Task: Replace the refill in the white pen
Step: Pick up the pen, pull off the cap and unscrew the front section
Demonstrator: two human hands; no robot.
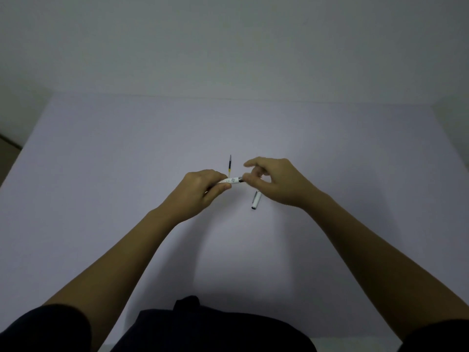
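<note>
Head view: left hand grips white pen, print unreadable; right hand pinches tip.

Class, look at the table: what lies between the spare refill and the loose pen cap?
In the head view, the white pen barrel crosses that stretch, held above the table by the left hand and right hand, between the refill and cap.

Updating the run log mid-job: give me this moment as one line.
left hand: holds white pen barrel | right hand: fingers at barrel tip | refill: on table | cap: on table, off pen
</note>
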